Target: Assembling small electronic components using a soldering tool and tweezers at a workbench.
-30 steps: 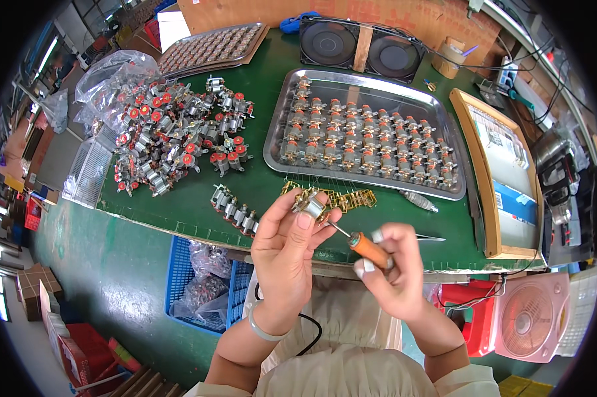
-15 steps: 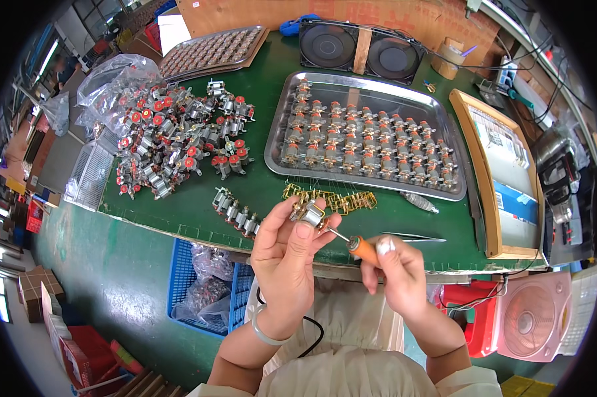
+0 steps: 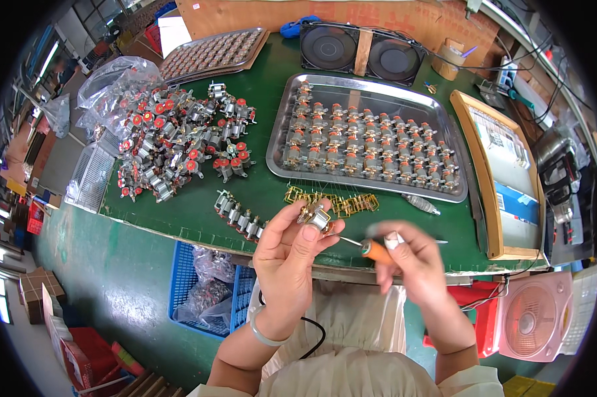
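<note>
Silver metal cylindrical component with brass-coloured fittings (image 3: 317,217) is up in the left hand (image 3: 285,264), pinched between thumb and fingers, above the front edge of the green tabletop (image 3: 179,212). White bangle (image 3: 267,335) on left wrist. Screwdriver with orange handle and thin metal shaft (image 3: 376,252) points leftward at the component's lower right side; tip hidden at the left fingertips, contact not clear. Right hand (image 3: 414,261) is at the handle, thumb by its rear end, some fingers blurred; cannot tell how far they close on it.

Beyond the left hand: short row of silver metal components (image 3: 237,216) to the left, cluster of yellow metal frames (image 3: 341,202) just behind. Farther back, large rectangular steel tray (image 3: 399,99) with upright components in rows (image 3: 371,149). Left of tray: heap of silver components with red discs (image 3: 173,142), crumpled clear plastic bag (image 3: 116,78) against it. Right side: wood-framed panel (image 3: 492,198). Below table: blue plastic crate (image 3: 181,281) at left, pink box fan (image 3: 530,324) at right.
</note>
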A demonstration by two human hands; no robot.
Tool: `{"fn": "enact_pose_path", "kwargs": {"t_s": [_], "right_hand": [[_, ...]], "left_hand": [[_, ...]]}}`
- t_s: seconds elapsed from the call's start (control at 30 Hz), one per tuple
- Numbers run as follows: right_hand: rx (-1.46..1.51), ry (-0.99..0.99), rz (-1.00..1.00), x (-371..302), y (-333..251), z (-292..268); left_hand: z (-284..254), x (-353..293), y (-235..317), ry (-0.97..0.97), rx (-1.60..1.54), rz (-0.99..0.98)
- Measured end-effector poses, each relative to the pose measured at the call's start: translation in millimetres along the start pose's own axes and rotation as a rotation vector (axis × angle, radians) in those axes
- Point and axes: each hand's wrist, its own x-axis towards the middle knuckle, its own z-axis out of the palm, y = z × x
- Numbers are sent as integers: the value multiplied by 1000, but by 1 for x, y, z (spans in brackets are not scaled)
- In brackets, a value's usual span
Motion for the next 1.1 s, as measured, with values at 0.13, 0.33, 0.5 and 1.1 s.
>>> {"fn": "enact_pose_path", "kwargs": {"t_s": [0.13, 0.33, 0.5, 1.1], "right_hand": [[-64, 200, -406, 6, -21, -22], [-563, 37, -753, 15, -46, -9], [-618, -29, -783, 25, -39, -2], [-478, -248, -690, 40, -42, -11]], "left_hand": [[-11, 2, -4, -190, 147, -5], [-18, 12, -16, -450, 767, 162], [-18, 14, -14, -461, 813, 111], [-20, 17, -15, -460, 784, 40]]}}
